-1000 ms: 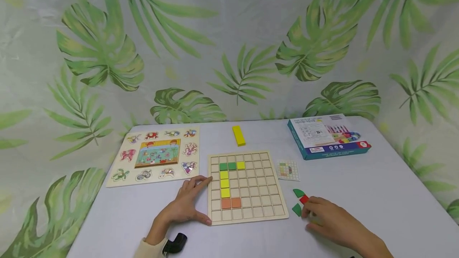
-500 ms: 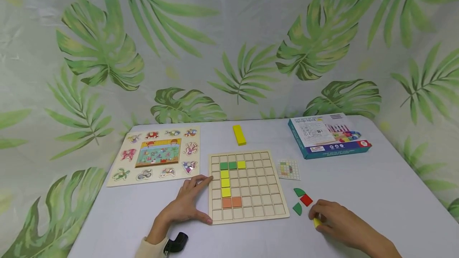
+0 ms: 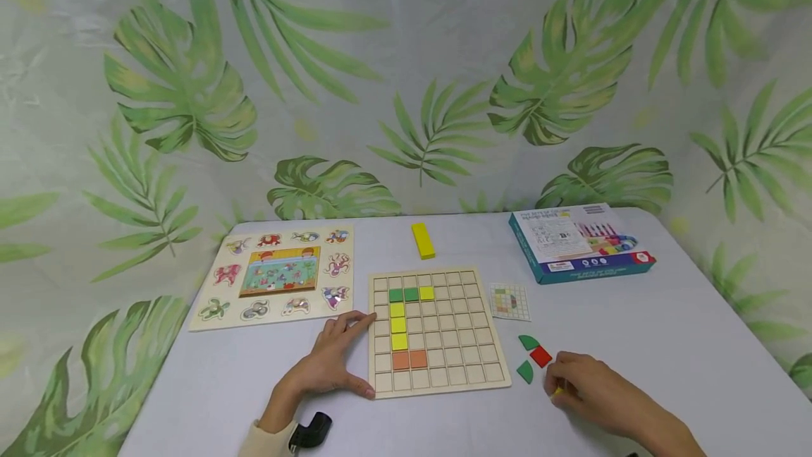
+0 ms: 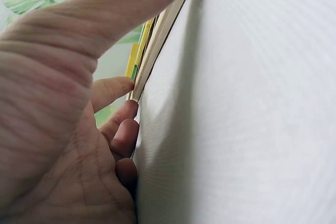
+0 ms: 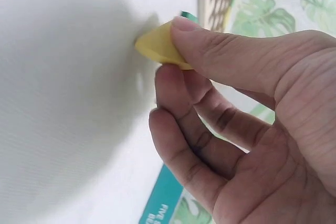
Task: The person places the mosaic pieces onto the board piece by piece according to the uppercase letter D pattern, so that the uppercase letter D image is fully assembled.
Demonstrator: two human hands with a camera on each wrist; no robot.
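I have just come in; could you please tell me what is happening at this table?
A person is working with a wooden grid board that holds green, yellow and orange tiles. The left hand touches its left edge. The right hand pinches a yellow piece, off the board. A red tile and two green curved pieces lie between board and right hand.

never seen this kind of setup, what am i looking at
No machine here, only a person's left hand and right hand. The wide view comes from a camera on the head; the two close ones from wrist cameras, each facing its own hand. On the white table lie a wooden grid board with coloured squares, a pattern card, a red piece, two green pieces, a sea-animal puzzle, a yellow block and a box. The left hand touches the grid board's edge; the right hand's fingers pinch a yellow piece.
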